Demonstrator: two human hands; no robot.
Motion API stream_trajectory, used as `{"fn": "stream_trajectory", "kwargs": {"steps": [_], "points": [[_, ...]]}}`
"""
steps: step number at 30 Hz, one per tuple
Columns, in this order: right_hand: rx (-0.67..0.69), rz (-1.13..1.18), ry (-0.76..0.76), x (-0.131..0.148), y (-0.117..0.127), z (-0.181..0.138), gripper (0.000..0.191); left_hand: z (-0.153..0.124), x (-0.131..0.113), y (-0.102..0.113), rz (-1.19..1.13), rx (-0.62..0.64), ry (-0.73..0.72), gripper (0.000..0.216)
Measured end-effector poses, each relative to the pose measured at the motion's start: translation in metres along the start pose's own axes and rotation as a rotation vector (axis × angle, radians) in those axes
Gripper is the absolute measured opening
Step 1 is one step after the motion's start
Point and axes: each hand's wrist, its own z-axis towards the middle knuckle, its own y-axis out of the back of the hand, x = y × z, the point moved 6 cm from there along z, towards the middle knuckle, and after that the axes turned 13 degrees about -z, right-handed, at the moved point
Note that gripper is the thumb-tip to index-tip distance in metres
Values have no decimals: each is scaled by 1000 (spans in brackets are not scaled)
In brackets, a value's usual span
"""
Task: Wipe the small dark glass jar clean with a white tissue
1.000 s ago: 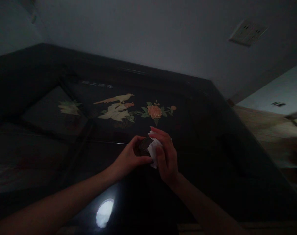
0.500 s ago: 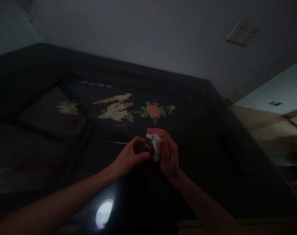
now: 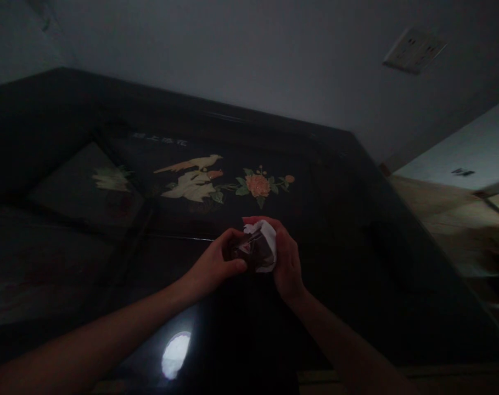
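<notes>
My left hand (image 3: 218,260) grips a small dark, shiny object (image 3: 255,253) between thumb and fingers. It looks partly see-through and carries a small reddish mark; its exact kind is too dim to tell. Closed around the other side, my right hand (image 3: 289,260) presses a crumpled white tissue (image 3: 269,235) against it. The tissue wraps the object's right and far sides. Both hands are held close together over a glossy black table (image 3: 331,219). Some fingers of each hand are hidden behind the object and the tissue.
Beyond my hands, the black surface bears a bird decoration (image 3: 197,178) and a pink flower decoration (image 3: 258,185). A bright round reflection (image 3: 175,355) shows near the front. Behind stands a pale wall (image 3: 233,55) with a socket plate (image 3: 415,51).
The dark object has turned between my hands, and more of it, with the reddish mark, shows now. The tissue and right fingers have shifted slightly around it.
</notes>
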Motion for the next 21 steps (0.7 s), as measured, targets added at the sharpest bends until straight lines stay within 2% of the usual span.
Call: {"fn": "stream_trajectory", "kwargs": {"steps": [3, 5, 11, 14, 21], "points": [[-4, -230, 255, 19, 3, -5, 35, 1, 1, 1, -19, 30, -36, 48], [5, -346, 362, 27, 3, -7, 32, 1, 0, 1, 13, 25, -69, 51], [64, -511, 485, 36, -3, -10, 31, -3, -7, -3, 90, -26, -63, 56], [53, -477, 433, 34, -2, -8, 24, -2, -4, -3, 83, -19, -38, 57], [3, -211, 91, 21, 3, 0, 22, 1, 3, 0, -7, 2, -31, 58]]}}
